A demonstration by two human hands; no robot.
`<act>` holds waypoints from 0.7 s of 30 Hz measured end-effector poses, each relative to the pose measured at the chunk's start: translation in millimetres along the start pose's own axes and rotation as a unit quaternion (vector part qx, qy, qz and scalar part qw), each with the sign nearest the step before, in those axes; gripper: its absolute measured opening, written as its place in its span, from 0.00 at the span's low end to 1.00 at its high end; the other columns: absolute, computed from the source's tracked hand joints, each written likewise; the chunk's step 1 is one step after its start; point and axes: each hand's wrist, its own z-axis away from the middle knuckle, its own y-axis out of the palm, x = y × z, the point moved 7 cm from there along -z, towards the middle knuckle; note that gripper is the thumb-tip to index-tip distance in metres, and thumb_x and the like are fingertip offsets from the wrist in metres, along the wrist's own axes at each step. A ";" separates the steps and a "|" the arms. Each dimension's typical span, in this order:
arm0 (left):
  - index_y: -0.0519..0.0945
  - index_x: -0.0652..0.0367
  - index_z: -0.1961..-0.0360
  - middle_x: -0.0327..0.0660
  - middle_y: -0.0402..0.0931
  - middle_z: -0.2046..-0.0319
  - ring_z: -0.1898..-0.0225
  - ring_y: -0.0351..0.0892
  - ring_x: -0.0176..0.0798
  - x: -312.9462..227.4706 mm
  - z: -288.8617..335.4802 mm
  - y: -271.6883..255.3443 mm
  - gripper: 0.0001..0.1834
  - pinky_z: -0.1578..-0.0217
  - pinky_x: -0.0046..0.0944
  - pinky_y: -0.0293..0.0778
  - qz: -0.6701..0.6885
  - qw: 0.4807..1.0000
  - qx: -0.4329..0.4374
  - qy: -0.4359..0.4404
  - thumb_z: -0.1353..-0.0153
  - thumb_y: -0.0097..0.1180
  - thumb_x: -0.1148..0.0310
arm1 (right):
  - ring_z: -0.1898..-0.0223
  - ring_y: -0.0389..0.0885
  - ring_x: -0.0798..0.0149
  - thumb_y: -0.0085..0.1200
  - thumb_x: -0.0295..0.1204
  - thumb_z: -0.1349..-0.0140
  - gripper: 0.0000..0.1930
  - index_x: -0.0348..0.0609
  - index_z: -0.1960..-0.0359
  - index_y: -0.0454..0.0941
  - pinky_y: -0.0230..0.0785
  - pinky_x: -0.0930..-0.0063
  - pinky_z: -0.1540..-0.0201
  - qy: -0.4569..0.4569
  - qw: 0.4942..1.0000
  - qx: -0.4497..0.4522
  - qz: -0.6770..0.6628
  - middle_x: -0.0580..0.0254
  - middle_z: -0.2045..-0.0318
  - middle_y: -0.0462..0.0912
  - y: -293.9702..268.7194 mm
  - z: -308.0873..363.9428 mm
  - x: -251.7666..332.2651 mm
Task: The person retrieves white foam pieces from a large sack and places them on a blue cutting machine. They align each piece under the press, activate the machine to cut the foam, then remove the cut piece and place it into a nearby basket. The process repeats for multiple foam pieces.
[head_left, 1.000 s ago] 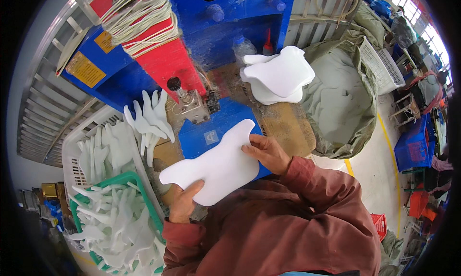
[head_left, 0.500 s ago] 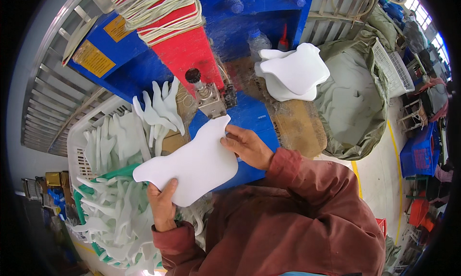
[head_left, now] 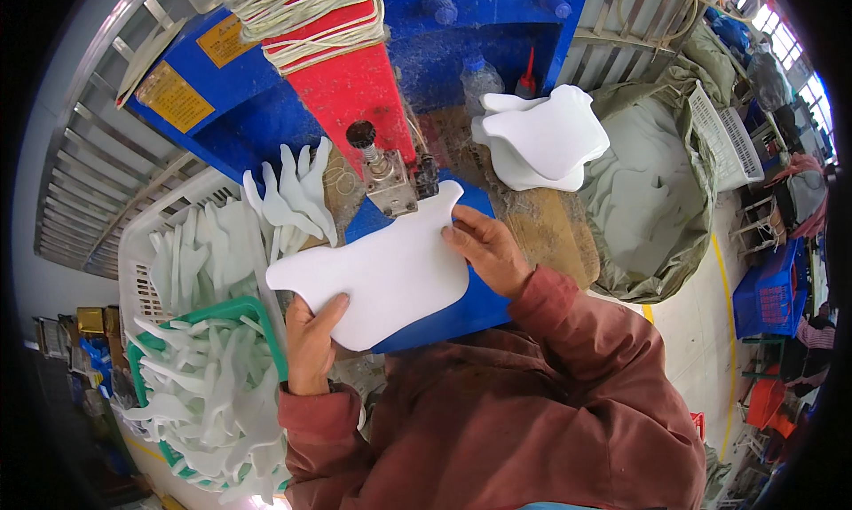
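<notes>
A flat white foam-like panel (head_left: 390,275) with curved edges lies over the blue work plate (head_left: 417,325), its upper edge at the metal head (head_left: 390,189) of a red machine arm (head_left: 342,84). My left hand (head_left: 312,337) grips its lower left edge, thumb on top and fingers underneath. At the upper right end, my right hand (head_left: 490,251) pinches the edge with its thumb on top. Most of the fingers under the panel are hidden. Whether the metal head touches the panel, I cannot tell.
A stack of similar white panels (head_left: 550,135) sits right on a brown board (head_left: 555,235), before a large sack (head_left: 657,199) of panels. Left are curved white strips (head_left: 288,190), a white basket (head_left: 138,270) and a green basket (head_left: 266,319) full of pieces. A plastic bottle (head_left: 479,82) stands behind.
Both hands have shifted the panel to the right and slightly upward. Its right end now reaches past the metal head, and more of the green basket's rim shows.
</notes>
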 end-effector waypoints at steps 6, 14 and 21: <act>0.78 0.70 0.37 0.45 0.84 0.44 0.47 0.84 0.38 3.6 -24.0 31.3 0.22 0.43 0.40 0.79 -0.008 0.998 0.055 -0.006 0.33 0.62 0.79 | 0.53 0.79 0.74 0.54 0.32 0.21 0.20 0.31 0.35 0.74 0.75 0.75 0.47 -0.025 0.999 -0.044 0.004 0.63 0.52 0.85 -30.7 -1.5 5.4; 0.77 0.69 0.37 0.43 0.83 0.45 0.47 0.83 0.35 16.4 -54.6 51.7 0.22 0.44 0.37 0.78 -0.033 0.994 0.104 -0.015 0.33 0.62 0.79 | 0.49 0.81 0.71 0.55 0.31 0.21 0.23 0.28 0.32 0.72 0.77 0.73 0.45 -0.044 0.994 -0.095 0.031 0.57 0.47 0.85 -56.5 2.7 34.9; 0.76 0.67 0.35 0.43 0.83 0.45 0.46 0.83 0.36 3.3 -71.3 26.3 0.23 0.44 0.36 0.78 0.000 0.996 0.086 0.021 0.31 0.59 0.80 | 0.48 0.83 0.70 0.56 0.31 0.22 0.25 0.25 0.31 0.70 0.78 0.72 0.45 -0.035 0.994 -0.086 0.050 0.54 0.47 0.85 -40.9 -27.9 23.3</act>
